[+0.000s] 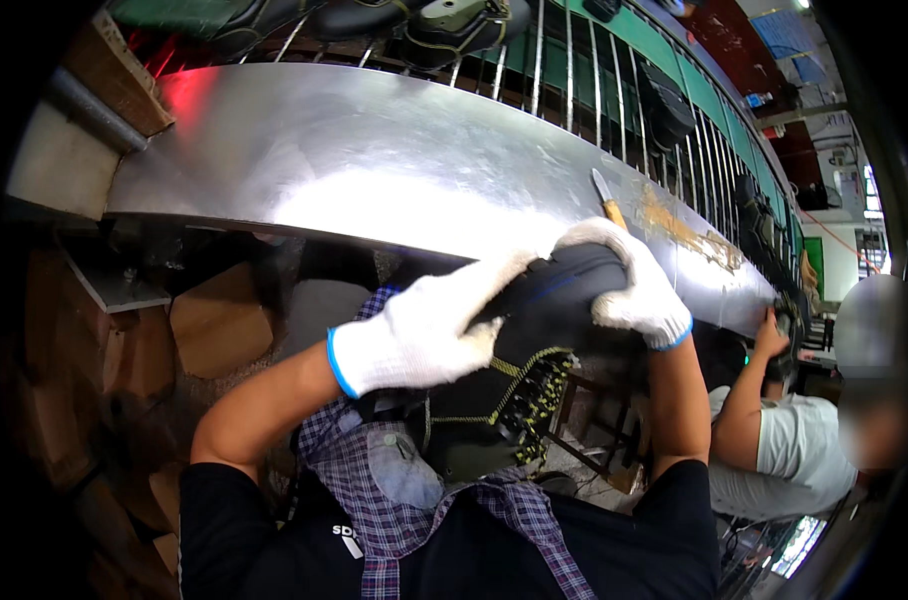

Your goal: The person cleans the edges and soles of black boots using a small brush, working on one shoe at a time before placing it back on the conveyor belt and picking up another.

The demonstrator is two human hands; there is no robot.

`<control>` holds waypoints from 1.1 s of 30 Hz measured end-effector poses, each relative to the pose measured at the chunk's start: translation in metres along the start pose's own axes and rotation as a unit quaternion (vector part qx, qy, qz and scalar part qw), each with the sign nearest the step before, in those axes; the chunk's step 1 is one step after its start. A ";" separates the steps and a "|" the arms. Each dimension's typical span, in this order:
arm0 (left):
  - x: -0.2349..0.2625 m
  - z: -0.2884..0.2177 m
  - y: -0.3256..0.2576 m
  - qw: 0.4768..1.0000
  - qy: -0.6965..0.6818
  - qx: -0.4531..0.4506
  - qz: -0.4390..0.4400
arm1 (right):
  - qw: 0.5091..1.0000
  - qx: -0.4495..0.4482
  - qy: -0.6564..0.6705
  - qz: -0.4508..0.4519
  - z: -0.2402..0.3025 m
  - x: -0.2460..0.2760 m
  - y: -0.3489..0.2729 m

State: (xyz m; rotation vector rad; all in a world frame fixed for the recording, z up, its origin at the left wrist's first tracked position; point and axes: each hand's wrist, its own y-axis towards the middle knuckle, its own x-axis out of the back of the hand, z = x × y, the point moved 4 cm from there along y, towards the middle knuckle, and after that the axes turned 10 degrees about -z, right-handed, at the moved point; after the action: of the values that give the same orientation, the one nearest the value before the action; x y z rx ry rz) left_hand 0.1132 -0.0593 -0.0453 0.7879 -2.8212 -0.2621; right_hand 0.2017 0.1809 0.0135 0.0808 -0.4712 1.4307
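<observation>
Left hand [424, 328] and right hand [636, 285] clasp black yellow-stitched shoe [544, 315].
Likely light; stiff rounded end [579, 275], softer upper [466, 398]; best held by rounded-end sides.

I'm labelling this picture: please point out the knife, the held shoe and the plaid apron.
Knife [603, 190]: head view, on the blade.
Held shoe [540, 308]: head view, on its plain black part.
Plaid apron [389, 524]: head view, on the checked cloth.

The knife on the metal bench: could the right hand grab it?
Probably yes: the knife lies just beyond the right hand with nothing visible between, though that hand holds the dark shoe.
</observation>
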 end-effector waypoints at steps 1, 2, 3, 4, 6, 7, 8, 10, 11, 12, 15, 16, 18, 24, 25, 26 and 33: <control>0.001 -0.007 -0.001 0.999 -0.009 -0.015 -0.038 | 1.000 0.007 -0.006 0.004 0.006 0.001 0.002; 0.005 -0.015 -0.001 0.997 0.018 -0.028 -0.063 | 1.000 0.014 -0.010 0.006 0.011 0.002 0.002; 0.010 -0.021 0.000 0.999 0.010 -0.006 -0.046 | 0.999 0.030 -0.013 0.002 0.013 0.001 0.003; 0.016 -0.023 0.003 0.999 0.001 0.016 -0.030 | 1.000 0.026 -0.010 0.000 0.015 -0.002 0.004; 0.023 -0.009 0.018 0.979 -0.188 0.075 0.021 | 0.999 0.028 -0.018 -0.005 0.022 -0.005 0.007; 0.019 0.010 0.015 0.964 -0.252 0.080 0.006 | 0.999 0.030 -0.023 -0.008 0.024 -0.007 0.009; 0.020 0.005 0.012 0.987 -0.155 0.027 -0.038 | 0.999 0.030 -0.027 -0.013 0.022 -0.007 0.011; 0.010 -0.018 -0.007 0.989 0.040 -0.075 -0.119 | 0.999 0.026 -0.012 -0.017 0.015 -0.005 0.010; 0.008 -0.026 -0.014 0.991 0.068 -0.051 -0.100 | 1.000 0.019 -0.010 -0.020 0.013 -0.008 0.008; 0.008 -0.022 -0.017 0.991 0.072 -0.045 -0.105 | 1.000 0.014 -0.009 -0.023 0.012 -0.010 0.010; 0.008 -0.020 -0.026 0.988 0.069 -0.058 -0.122 | 0.992 0.076 -0.023 -0.095 0.010 -0.025 0.012; 0.007 -0.020 -0.032 0.992 0.027 -0.063 -0.110 | 0.990 0.081 0.015 -0.117 0.011 -0.028 0.010; 0.014 -0.034 -0.039 0.991 0.052 -0.073 -0.102 | 0.977 0.089 0.097 -0.166 0.011 -0.038 0.003; 0.064 -0.057 -0.026 0.983 -0.049 -0.052 -0.170 | 0.944 0.085 0.208 -0.241 -0.070 -0.138 0.008; 0.076 -0.064 -0.015 0.977 0.054 -0.096 -0.184 | 0.953 0.071 0.202 -0.216 -0.047 -0.139 0.015; 0.085 -0.072 0.003 0.957 0.157 -0.147 -0.196 | 0.963 0.060 0.169 -0.200 -0.021 -0.132 0.018; 0.077 0.026 0.058 0.992 -0.011 0.048 -0.115 | 0.951 0.005 -0.214 -0.223 0.040 -0.118 -0.038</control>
State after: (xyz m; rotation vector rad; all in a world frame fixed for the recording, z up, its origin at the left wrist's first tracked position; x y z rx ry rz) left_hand 0.0143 -0.0481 -0.0466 1.1401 -2.7802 -0.1720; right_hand 0.2199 0.0520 0.0159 0.4840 -0.7478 0.9645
